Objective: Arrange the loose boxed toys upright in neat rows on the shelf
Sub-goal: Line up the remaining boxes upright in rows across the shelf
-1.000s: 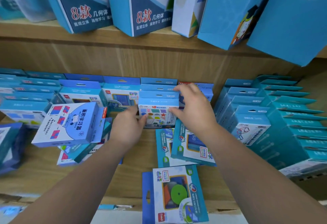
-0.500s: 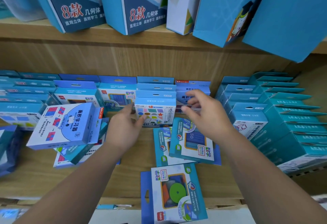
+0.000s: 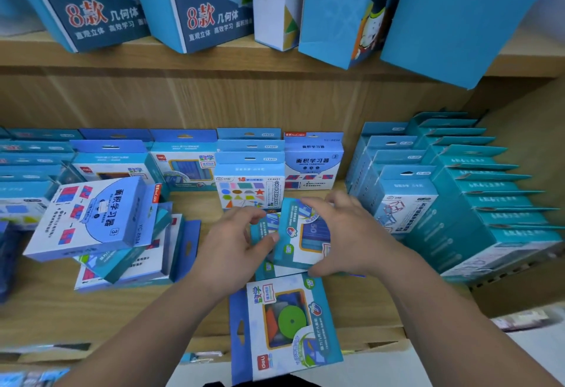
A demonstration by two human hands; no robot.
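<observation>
Two flat blue toy boxes lie overlapping on the wooden shelf, just in front of the upright shapes box. My right hand curls over the top one, fingers at its far edge and thumb at its near edge. My left hand presses its thumb against the left edge of the same pile. Another flat box with a green disc lies at the shelf's front edge. A loose pale-blue box tilts on a heap at the left.
Upright rows of blue boxes fill the back of the shelf; teal boxes stand in slanted rows at the right. Large blue boxes lean on the upper shelf. The heap of tipped boxes sits left of my hands.
Both hands left the upright shapes box and came down and toward me onto the flat overlapping boxes. The right hand now wraps the top one.
</observation>
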